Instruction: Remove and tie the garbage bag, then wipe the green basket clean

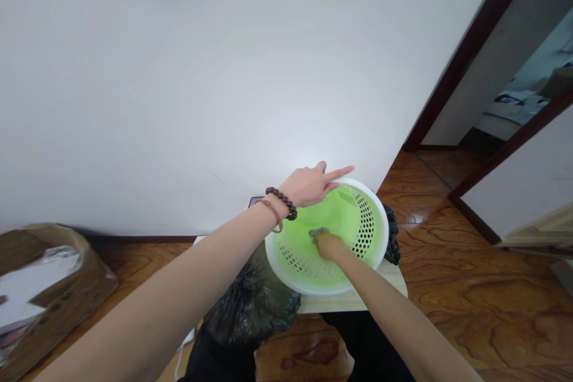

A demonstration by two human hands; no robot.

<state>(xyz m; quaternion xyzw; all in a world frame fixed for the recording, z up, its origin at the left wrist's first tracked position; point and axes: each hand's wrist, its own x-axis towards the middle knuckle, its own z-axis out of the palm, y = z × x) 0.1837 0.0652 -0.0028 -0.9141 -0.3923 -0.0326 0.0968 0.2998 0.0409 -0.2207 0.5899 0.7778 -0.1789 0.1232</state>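
Note:
A round plastic basket [380,239] with a white rim, pale green inside and perforated sides, stands on a small light-coloured stool or table [394,280]. My left hand [313,185], wearing a beaded bracelet [283,200] and a thin bangle, is at the basket's far-left rim. Its index finger stretches along the rim, and the other fingers appear to hold the edge. Down inside the basket, my right hand [330,247] is closed on a small crumpled greyish cloth [317,231], pressed against the green inner surface. The right fingertips are partly hidden.
A black plastic bag [255,298] hangs left of the basket; more black plastic [391,236] shows at its right. A cardboard box [85,292] with papers stands at far left. The white wall [224,101] rises behind, and a doorway [474,113] opens at right.

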